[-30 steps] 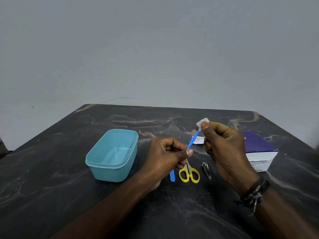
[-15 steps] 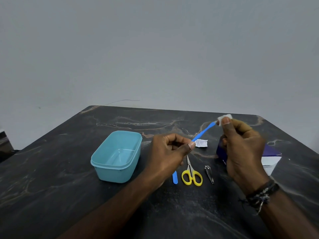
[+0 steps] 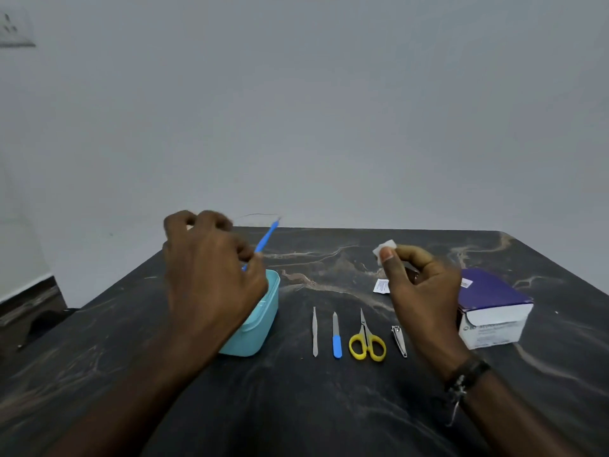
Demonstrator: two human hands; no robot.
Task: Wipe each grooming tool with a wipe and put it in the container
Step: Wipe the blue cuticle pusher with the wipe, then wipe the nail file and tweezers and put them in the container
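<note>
- Two bare hands are raised above a dark marbled table (image 3: 296, 407), well apart from each other.
- The left hand (image 3: 211, 275) is over the teal container (image 3: 260, 324), fingers curled, pinching the lower end of a thin blue-handled tool (image 3: 265, 240); the tool slants up and to the right, its tip above the far table edge. The hand is blurred, so the exact grip is unclear.
- The right hand (image 3: 421, 285) pinches a small white wipe (image 3: 384, 247) between thumb and forefinger, the other fingers curled loosely below.
- The container sits on the table left of centre, partly hidden behind the left hand; what lies inside cannot be told.
- Four tools lie in a row on the table between the hands, right of the container: a slim metal tool (image 3: 315, 331), a nail file with a blue handle (image 3: 336, 336), yellow-handled scissors (image 3: 366, 341) and a nail clipper (image 3: 399, 341).
- A torn white sachet (image 3: 381, 286) lies farther back, just left of the right hand.
- A purple and white box (image 3: 491, 308) stands on the right side of the table, beside the right wrist, which wears a dark bracelet (image 3: 466, 377).
</note>
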